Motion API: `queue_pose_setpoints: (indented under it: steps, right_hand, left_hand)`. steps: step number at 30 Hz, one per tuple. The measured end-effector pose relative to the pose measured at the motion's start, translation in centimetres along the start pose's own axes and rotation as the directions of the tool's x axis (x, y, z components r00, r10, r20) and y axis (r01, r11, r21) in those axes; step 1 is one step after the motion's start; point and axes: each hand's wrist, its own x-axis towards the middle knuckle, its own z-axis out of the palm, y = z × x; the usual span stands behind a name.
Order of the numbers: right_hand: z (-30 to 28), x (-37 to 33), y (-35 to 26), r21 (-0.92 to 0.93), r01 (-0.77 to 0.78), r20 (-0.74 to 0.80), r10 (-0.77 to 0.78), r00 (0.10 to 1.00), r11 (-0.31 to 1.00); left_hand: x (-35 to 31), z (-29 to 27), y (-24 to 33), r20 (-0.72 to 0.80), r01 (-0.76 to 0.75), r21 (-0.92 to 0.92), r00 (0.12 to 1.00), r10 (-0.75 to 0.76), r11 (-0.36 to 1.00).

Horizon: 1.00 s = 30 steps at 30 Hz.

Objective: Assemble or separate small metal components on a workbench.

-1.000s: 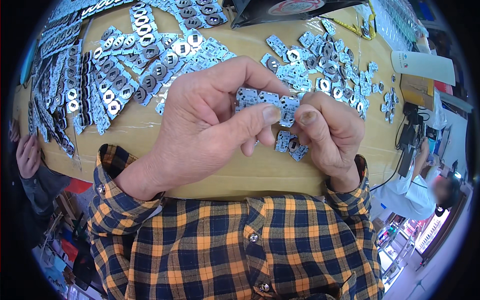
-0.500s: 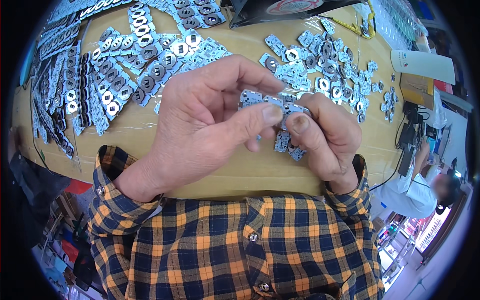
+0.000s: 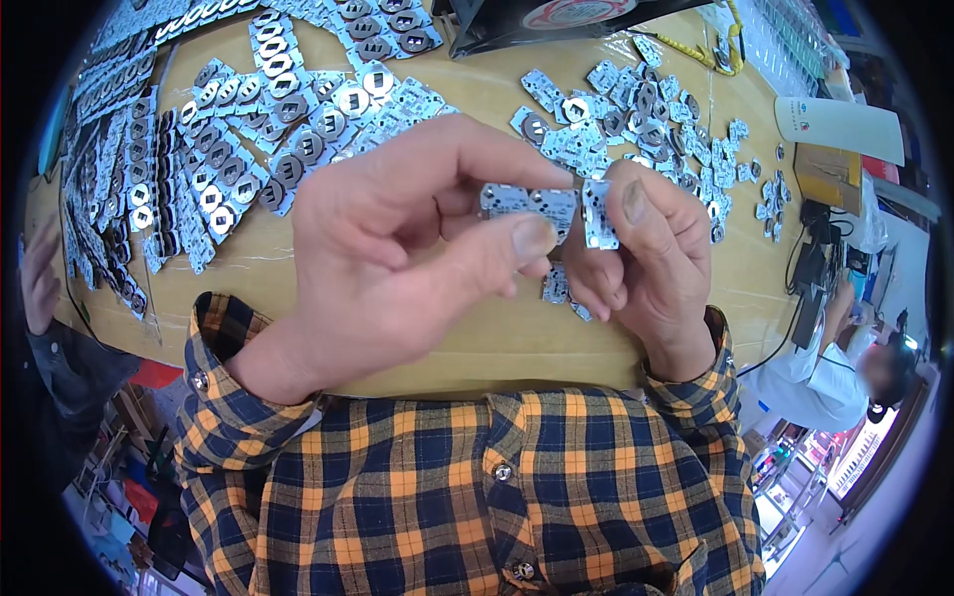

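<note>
Between thumb and fingers, my left hand [image 3: 373, 258] grips a short circuit board strip [image 3: 505, 201], pale blue-white with small dark parts. My right hand [image 3: 668, 268] pinches a small single circuit board [image 3: 598, 214] between thumb and index finger. That piece stands tilted at the strip's right end; whether the two still touch I cannot tell. Below the hands, more small boards [image 3: 554, 284] lie on the table, partly hidden by my right fingers.
Strips of boards with round metal coin-cell holders [image 3: 219, 164] cover the left of the tan table [image 3: 467, 343]. Loose single boards [image 3: 651, 124] lie heaped at the back right. A black box [image 3: 566, 25] stands behind. Another person's hand [image 3: 40, 273] shows at the far left.
The right-hand board has turned on edge, away from the line of the strip, as my right hand twisted. At the far left another person's hand has come into view.
</note>
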Motion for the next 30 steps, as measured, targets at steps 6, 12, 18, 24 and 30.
queue_pose_setpoints:
  steps: [6, 12, 18, 24, 30]
  right_hand:
    - [0.02, -0.11, -0.12, -0.268, 0.055, -0.023, -0.064, 0.998, 0.962]
    - [0.04, -0.10, 0.11, -0.257, 0.064, 0.020, -0.061, 0.998, 0.964]
    - [0.29, -0.28, 0.30, -0.254, 0.067, -0.027, -0.076, 0.997, 0.965]
    - [0.24, -0.22, 0.31, -0.250, 0.068, -0.018, -0.075, 0.997, 0.966]
    - [0.57, -0.35, -0.37, -0.248, 0.014, -0.092, -0.038, 0.995, 0.969]
  left_hand:
    - [-0.28, 0.05, -0.29, 0.059, -0.310, 0.448, 0.946, 0.318, 0.839]
    - [-0.16, -0.09, -0.49, 0.115, -0.427, 0.544, 0.891, 0.440, 0.723]
    - [-0.58, 0.23, -0.28, 0.006, -0.308, 0.437, 0.941, 0.340, 0.845]
    - [-0.55, -0.07, -0.39, 0.020, -0.314, 0.408, 0.942, 0.335, 0.858]
    - [0.15, -0.58, 0.17, 0.172, -0.390, 0.487, 0.920, 0.352, 0.782]
